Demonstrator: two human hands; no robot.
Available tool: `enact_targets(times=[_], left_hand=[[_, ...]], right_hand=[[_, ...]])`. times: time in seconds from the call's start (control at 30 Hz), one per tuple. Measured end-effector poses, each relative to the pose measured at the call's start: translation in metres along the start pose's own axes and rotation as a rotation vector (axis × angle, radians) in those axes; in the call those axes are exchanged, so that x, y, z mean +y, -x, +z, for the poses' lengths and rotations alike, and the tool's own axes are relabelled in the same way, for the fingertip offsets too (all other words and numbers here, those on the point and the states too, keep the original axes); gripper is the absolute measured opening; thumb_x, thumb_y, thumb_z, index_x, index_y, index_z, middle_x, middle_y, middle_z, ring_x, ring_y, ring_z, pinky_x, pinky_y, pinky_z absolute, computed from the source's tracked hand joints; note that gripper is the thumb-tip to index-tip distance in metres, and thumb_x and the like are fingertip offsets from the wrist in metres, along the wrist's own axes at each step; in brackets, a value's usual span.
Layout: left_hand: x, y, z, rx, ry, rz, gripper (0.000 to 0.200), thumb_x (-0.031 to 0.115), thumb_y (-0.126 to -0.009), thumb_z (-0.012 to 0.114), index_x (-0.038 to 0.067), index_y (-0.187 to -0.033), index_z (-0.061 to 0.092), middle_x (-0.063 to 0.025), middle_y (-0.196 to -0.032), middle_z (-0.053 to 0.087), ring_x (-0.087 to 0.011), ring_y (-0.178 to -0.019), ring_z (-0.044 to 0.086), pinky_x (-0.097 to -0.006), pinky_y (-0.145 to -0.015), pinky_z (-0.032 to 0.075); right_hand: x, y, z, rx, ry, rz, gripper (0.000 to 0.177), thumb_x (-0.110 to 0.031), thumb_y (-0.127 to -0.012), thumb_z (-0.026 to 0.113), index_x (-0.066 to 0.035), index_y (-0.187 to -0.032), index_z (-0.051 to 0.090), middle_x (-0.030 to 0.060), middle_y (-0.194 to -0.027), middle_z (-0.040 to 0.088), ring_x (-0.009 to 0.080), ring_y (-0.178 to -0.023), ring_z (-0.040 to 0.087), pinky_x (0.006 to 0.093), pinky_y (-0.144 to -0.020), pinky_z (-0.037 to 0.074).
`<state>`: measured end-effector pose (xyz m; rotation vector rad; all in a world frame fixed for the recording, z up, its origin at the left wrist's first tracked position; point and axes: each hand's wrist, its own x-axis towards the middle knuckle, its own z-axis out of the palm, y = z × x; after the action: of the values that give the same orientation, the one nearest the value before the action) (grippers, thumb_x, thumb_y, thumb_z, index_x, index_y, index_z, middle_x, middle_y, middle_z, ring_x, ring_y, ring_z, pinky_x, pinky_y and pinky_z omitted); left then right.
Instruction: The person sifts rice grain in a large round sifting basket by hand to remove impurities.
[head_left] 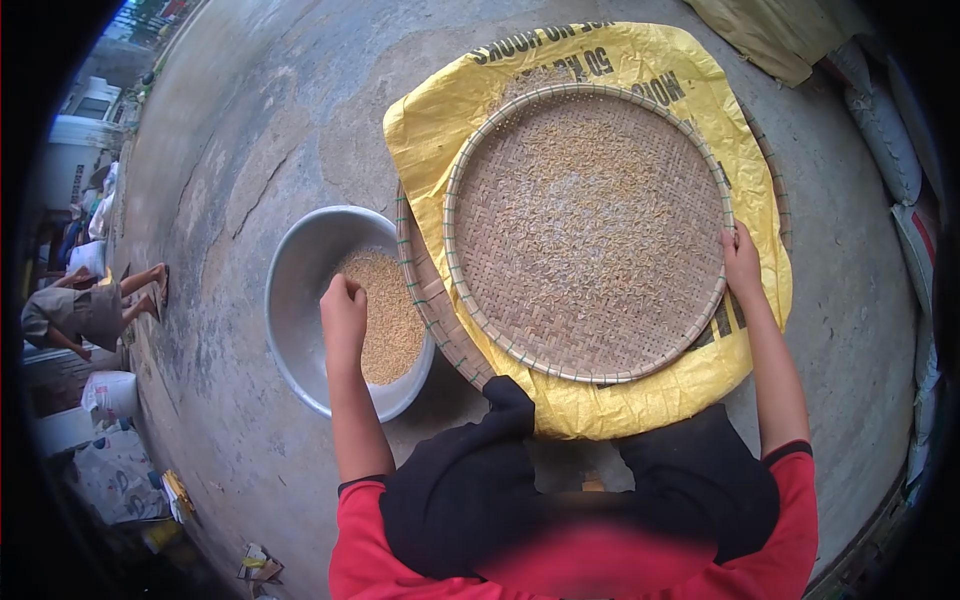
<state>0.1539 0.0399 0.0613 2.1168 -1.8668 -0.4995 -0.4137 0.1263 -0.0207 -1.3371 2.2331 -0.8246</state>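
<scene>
My right hand (741, 262) grips the right rim of a round woven winnowing tray (500, 300), thumb on top. Unhusked grain (600, 200), mixed with paler bits, lies spread over the tray's upper and middle part. Over a metal basin (300, 275) on the left, my left hand (344, 303) is closed with its fingertips curled together; what they hold, if anything, is hidden. A heap of golden grain (392, 325) fills the basin's bottom. Beneath the tray lies a yellow printed sack (640, 405).
A second, larger woven tray (440, 310) shows partly under the sack. Full sacks (885, 140) line the right side. On the far left, a person (85, 315) is on the concrete floor (240, 130) near buckets and bags (115, 475).
</scene>
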Motion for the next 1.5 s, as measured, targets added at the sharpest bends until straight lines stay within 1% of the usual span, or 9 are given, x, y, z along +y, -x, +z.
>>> enact_targets(times=[0.03, 0.2, 0.27, 0.4, 0.63, 0.83, 1.03, 1.27, 1.5], left_hand=[[-0.009, 0.000, -0.001, -0.040, -0.130, -0.164, 0.021, 0.010, -0.074, 0.069, 0.000, -0.085, 0.055, -0.0138, -0.083, 0.062, -0.0249, -0.074, 0.061, -0.0334, -0.066, 0.048], [0.017, 0.005, 0.014, -0.028, -0.320, -0.171, 0.030, 0.016, -0.069, 0.073, 0.003, -0.092, 0.059, -0.0133, -0.094, 0.061, -0.0302, -0.091, 0.057, -0.0413, -0.080, 0.045], [0.035, 0.003, 0.027, 0.186, -0.168, 0.294, 0.027, 0.013, -0.069, 0.072, 0.004, -0.091, 0.059, -0.0139, -0.103, 0.058, -0.0319, -0.102, 0.051, -0.0405, -0.087, 0.042], [0.077, 0.002, 0.058, -0.020, 0.007, 0.689, 0.020, 0.010, -0.070, 0.068, 0.008, -0.086, 0.056, -0.0122, -0.116, 0.050, -0.0334, -0.117, 0.041, -0.0429, -0.095, 0.036], [0.100, 0.010, 0.100, -0.249, -0.095, 0.758, 0.017, 0.020, -0.073, 0.068, 0.015, -0.084, 0.056, -0.0042, -0.128, 0.042, -0.0285, -0.130, 0.026, -0.0609, -0.099, 0.013], [0.107, 0.010, 0.107, -0.252, -0.173, 0.750, 0.008, 0.017, -0.078, 0.062, 0.014, -0.083, 0.056, -0.0038, -0.129, 0.040, -0.0292, -0.132, 0.022, -0.0691, -0.097, 0.004], [0.108, 0.001, 0.101, -0.101, -0.090, 0.588, 0.007, 0.016, -0.077, 0.063, 0.014, -0.080, 0.057, -0.0027, -0.130, 0.039, -0.0289, -0.133, 0.020, -0.0705, -0.097, 0.004], [0.109, -0.016, 0.105, -0.112, -0.164, 0.747, 0.008, 0.018, -0.075, 0.066, 0.015, -0.078, 0.059, -0.0035, -0.129, 0.039, -0.0280, -0.133, 0.021, -0.0676, -0.099, 0.006], [0.102, -0.018, 0.111, -0.117, -0.228, 0.828, 0.012, 0.018, -0.075, 0.065, 0.012, -0.083, 0.058, -0.0038, -0.127, 0.041, -0.0273, -0.132, 0.023, -0.0528, -0.106, 0.014]], right_hand=[[-0.002, 0.000, -0.001, -0.011, 0.005, 0.018, 0.041, -0.029, -0.092, 0.047, -0.001, -0.121, 0.046, 0.0186, -0.097, 0.061, 0.0280, -0.088, 0.061, 0.0348, -0.078, 0.046], [0.000, 0.000, 0.000, -0.006, 0.019, -0.013, 0.041, -0.030, -0.092, 0.047, -0.001, -0.122, 0.046, 0.0181, -0.098, 0.061, 0.0277, -0.089, 0.060, 0.0347, -0.079, 0.045], [0.001, -0.001, 0.001, -0.013, 0.024, 0.006, 0.042, -0.030, -0.092, 0.047, 0.000, -0.122, 0.046, 0.0184, -0.100, 0.061, 0.0280, -0.090, 0.060, 0.0347, -0.080, 0.045], [0.020, -0.005, 0.007, -0.002, -0.006, -0.014, 0.043, -0.030, -0.092, 0.047, 0.001, -0.121, 0.046, 0.0191, -0.101, 0.061, 0.0287, -0.092, 0.060, 0.0347, -0.081, 0.045], [0.014, -0.005, 0.003, -0.027, 0.005, 0.028, 0.042, -0.029, -0.092, 0.047, 0.001, -0.121, 0.046, 0.0194, -0.101, 0.061, 0.0285, -0.093, 0.060, 0.0345, -0.081, 0.045], [0.011, -0.003, 0.002, -0.022, 0.000, 0.021, 0.041, -0.029, -0.092, 0.047, 0.001, -0.120, 0.046, 0.0186, -0.099, 0.061, 0.0279, -0.092, 0.060, 0.0342, -0.080, 0.045], [0.010, -0.003, 0.003, -0.026, 0.010, 0.040, 0.040, -0.029, -0.092, 0.047, 0.001, -0.120, 0.047, 0.0186, -0.098, 0.061, 0.0288, -0.092, 0.060, 0.0343, -0.080, 0.045], [0.009, -0.003, 0.002, -0.014, 0.030, 0.026, 0.040, -0.028, -0.092, 0.046, 0.001, -0.120, 0.047, 0.0198, -0.101, 0.061, 0.0304, -0.093, 0.059, 0.0350, -0.081, 0.045], [0.022, -0.005, 0.005, -0.010, -0.009, 0.002, 0.040, -0.028, -0.092, 0.045, 0.001, -0.120, 0.046, 0.0198, -0.102, 0.060, 0.0306, -0.094, 0.059, 0.0350, -0.082, 0.044]])
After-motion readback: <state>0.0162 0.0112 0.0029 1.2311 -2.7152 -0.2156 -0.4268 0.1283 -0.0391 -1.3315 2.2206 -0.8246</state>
